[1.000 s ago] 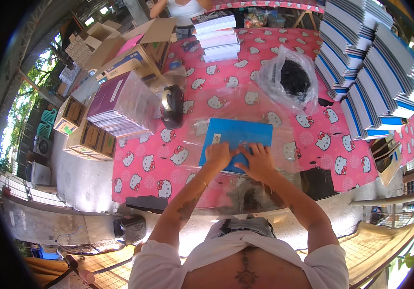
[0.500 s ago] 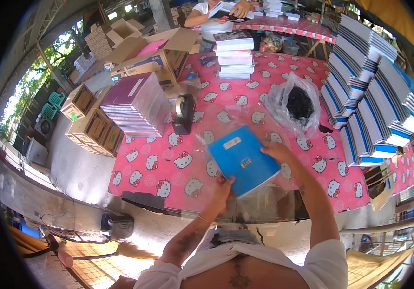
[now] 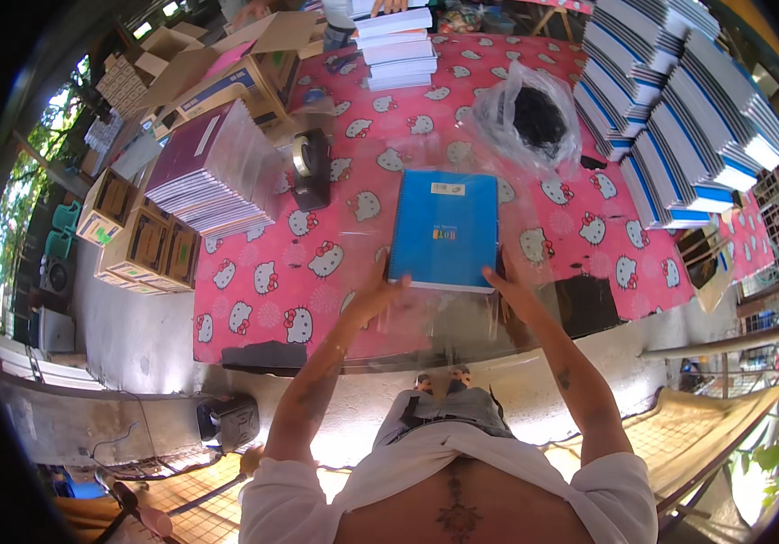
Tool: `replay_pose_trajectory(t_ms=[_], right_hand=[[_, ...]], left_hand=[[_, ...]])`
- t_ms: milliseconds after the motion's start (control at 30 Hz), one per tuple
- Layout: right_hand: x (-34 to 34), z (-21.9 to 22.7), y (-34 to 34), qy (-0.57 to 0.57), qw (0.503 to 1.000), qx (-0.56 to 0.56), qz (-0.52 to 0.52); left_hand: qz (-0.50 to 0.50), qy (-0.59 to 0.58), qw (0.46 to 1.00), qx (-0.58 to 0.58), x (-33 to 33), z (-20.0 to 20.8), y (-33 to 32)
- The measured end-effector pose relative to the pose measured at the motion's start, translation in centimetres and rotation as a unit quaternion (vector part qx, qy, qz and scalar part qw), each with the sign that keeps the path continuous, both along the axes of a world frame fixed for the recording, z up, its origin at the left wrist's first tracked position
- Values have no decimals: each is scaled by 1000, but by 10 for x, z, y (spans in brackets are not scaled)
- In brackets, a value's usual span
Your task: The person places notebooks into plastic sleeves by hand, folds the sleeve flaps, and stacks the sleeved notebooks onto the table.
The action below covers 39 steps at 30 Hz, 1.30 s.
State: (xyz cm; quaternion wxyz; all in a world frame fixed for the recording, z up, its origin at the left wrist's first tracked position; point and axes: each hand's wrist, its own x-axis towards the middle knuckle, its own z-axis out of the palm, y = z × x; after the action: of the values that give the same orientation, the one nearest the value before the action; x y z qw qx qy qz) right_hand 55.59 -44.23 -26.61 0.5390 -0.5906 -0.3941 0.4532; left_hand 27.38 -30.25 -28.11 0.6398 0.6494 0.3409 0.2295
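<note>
at the far left, green plastic chairs (image 3: 62, 231) stand beyond the concrete floor (image 3: 122, 326), and brown cardboard boxes (image 3: 149, 247) are piled beside the tabletop (image 3: 253, 340), which wears a pink cover printed with white cat faces. a stack of purple-covered books (image 3: 197, 168) sits on its left side, with a large cardboard carton (image 3: 267, 82), flaps spread, behind it. just right of the books stands a black tape dispenser (image 3: 312, 172) with a roll in it. the left grip (image 3: 378, 290) is grasping the lower left corner of a blue spiral notebook (image 3: 448, 231), thumb on the cover. farther back, a stack of white-paged books (image 3: 396, 54) has a co-worker's hand (image 3: 391, 4) at its top. the notebook is at the near middle of the tabletop, over clear plastic film (image 3: 367, 238), its coil on the left and a white label near its top; whether it rests or is slightly raised, i cannot tell. the right grip (image 3: 513, 288) is grasping its lower right corner, thumb at the edge. beyond that lies a clear plastic bag (image 3: 487, 113) with something black inside, and tall stacks of blue-edged notebooks (image 3: 679, 113) fill the far right.
</note>
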Motion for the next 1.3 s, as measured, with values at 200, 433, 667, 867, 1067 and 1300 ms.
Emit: replay_pose_trajectory(t_ms=[200, 433, 667, 867, 1067, 1300], right_hand=[[-21, -9, -104, -563, 812, 52, 144], [-60, -17, -58, -603, 789, 98, 67], [-68, -35, -56, -452, 886, 91, -42], [-70, -21, -52, -561, 817, 106, -82], [-46, -45, -52, -373, 911, 65, -163], [-49, -25, -41, 237, 935, -26, -261]], left_hand=[[-165, 223, 843, 461, -56, 26, -43], [-231, 194, 753, 585, -24, 20, -35], [-171, 117, 778, 594, -30, -11, -31], [0, 152, 810, 567, -11, -5, -46], [88, 32, 908, 408, -13, -25, -38], [249, -150, 926, -240, 6, 5, -32]])
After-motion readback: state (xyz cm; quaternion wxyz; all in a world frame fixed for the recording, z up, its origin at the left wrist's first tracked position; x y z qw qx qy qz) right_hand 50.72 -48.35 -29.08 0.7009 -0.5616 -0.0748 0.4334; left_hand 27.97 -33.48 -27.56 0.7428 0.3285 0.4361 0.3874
